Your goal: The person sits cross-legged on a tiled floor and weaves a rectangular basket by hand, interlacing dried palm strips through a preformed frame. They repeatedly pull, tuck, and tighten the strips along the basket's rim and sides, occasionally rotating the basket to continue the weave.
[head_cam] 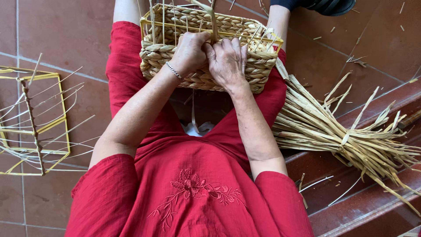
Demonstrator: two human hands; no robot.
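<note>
A half-woven straw basket (245, 66) on a yellow wire frame rests on my knees, over my red clothes. My left hand (189, 52), with a thin silver bracelet at the wrist, grips the basket's near wall by the rim. Touching it on the right, my right hand (227, 61) presses on the same wall. Between the two hands a pale straw strand (212, 17) rises over the rim, pinched by the fingers. Which hand holds the strand tighter I cannot tell.
A tied bundle of dry straw (346, 131) lies to my right on a red-brown step. An unwoven yellow wire basket frame (37, 127) with thin spokes stands on the tiled floor at left. A dark shoe (326, 5) shows at the top right. Loose straw bits scatter the tiles.
</note>
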